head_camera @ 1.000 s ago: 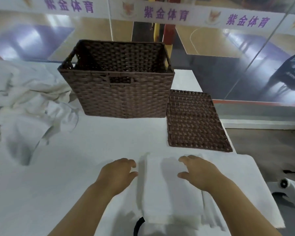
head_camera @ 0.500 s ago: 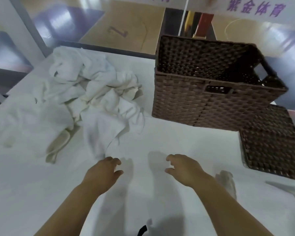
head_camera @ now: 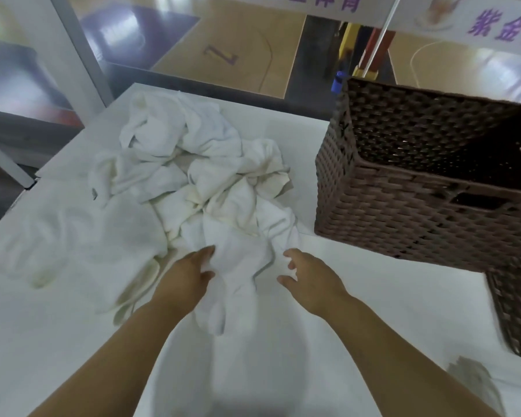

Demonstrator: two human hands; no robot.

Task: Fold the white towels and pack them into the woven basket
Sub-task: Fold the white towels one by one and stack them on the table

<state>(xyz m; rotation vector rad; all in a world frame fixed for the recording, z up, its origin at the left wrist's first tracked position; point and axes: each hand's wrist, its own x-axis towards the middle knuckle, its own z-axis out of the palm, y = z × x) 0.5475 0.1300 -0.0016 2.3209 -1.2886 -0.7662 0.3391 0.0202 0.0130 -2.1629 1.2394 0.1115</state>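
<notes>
The view is swinging left, away from the folded towel that was under the hands a second ago, and the woven basket (head_camera: 427, 188) is sliding to the right edge. Both hands are reaching the heap of white towels (head_camera: 193, 182): the left hand (head_camera: 187, 275) is now touching its near towel, the right hand (head_camera: 310, 275) arriving just beside it.

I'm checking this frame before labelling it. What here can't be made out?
- Head view: whether the left hand or right hand already grips a towel; motion blur hides the fingers.
- How many towels the pile holds; they overlap.
- The basket floor: its near wall hides it, and the frame edge cuts its right end.
- The flat woven panel: cut off at right, blurred.
</notes>
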